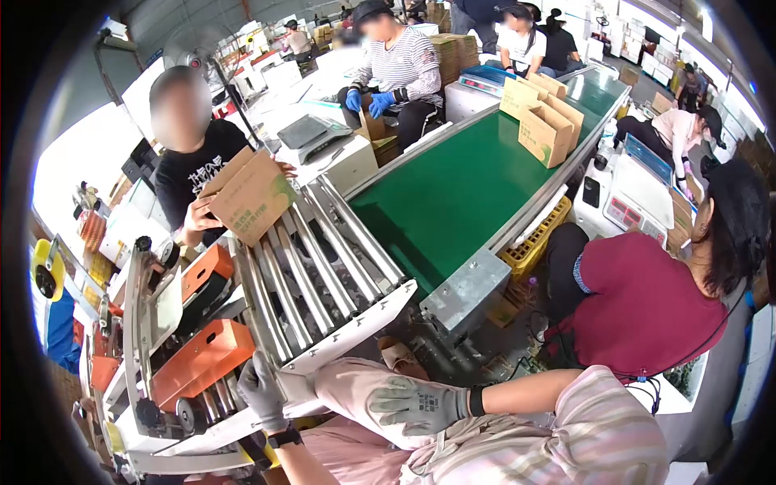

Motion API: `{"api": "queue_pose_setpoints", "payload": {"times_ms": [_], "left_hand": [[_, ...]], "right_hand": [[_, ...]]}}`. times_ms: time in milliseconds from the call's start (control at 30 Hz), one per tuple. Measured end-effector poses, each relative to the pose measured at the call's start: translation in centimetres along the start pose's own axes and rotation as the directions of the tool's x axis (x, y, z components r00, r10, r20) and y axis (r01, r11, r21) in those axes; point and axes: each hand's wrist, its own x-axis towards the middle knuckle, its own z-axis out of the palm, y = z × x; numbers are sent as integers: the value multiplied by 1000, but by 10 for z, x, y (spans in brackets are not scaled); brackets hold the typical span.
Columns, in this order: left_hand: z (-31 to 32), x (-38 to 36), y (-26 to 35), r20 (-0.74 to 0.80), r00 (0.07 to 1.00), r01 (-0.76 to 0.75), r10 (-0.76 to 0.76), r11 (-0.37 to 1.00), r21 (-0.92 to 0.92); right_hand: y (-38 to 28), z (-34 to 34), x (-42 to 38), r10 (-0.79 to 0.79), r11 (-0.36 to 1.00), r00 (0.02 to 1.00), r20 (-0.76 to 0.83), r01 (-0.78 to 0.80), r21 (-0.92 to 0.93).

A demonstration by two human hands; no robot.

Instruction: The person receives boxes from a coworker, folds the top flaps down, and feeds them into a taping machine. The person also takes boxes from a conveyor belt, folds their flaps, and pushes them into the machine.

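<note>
My left hand (263,392), in a grey glove, is at the near edge of the roller frame, beside an orange guide block (202,364); its fingers are partly hidden against the metal. My right hand (420,406), also gloved in grey, lies flat on my leg with its fingers spread and holds nothing. Beyond the metal rollers (311,267), a person in a black shirt holds an open cardboard box (257,202) over their far end.
A green conveyor belt (453,202) runs to the back right, carrying several open boxes (546,133). At right a person in a dark red top (647,303) sits by a white scale (630,206). A yellow crate (537,238) stands beneath the belt's edge. Other people sit farther back.
</note>
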Motion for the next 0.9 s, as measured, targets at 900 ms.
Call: {"api": "queue_pose_setpoints", "payload": {"times_ms": [900], "left_hand": [[1, -1, -6, -18, 998, 64, -66, 990, -122]], "right_hand": [[-3, -5, 7, -27, 999, 1000, -1, 27, -17]]}}
